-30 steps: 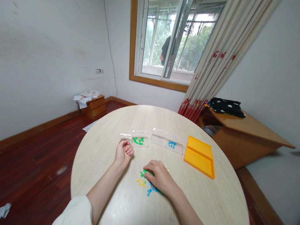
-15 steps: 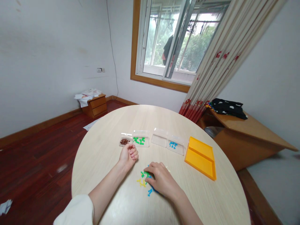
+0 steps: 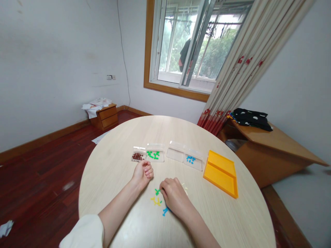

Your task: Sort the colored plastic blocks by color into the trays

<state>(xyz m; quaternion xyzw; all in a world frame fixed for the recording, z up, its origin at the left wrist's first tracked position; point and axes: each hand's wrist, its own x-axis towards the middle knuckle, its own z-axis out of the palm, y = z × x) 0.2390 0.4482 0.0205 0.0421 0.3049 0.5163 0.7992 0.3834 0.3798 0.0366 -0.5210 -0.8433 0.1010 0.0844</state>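
My left hand (image 3: 143, 174) is curled into a loose fist just in front of the clear boxes; whatever may be inside it is hidden. Over the loose small plastic pieces my right hand (image 3: 173, 193) has its fingers drawn together, and their tips hide what they pinch. Beside those fingertips lie green pieces (image 3: 157, 192), with yellow pieces (image 3: 156, 201) nearer to me. Blue pieces (image 3: 164, 211) stick out by the right wrist. A few pale pieces (image 3: 185, 188) show beyond the right knuckles.
Past my left hand stand a clear box of brown pieces (image 3: 138, 156) and a clear box of green pieces (image 3: 162, 158). Farther right, another clear box (image 3: 176, 154) has blue pieces (image 3: 190, 159) in its right compartment. An open yellow tray (image 3: 221, 177) lies near the round table's right edge.
My right hand's thumb and fingers have closed together over the pieces, where they were apart before. Fewer green pieces show beside it. My left hand has hardly moved.
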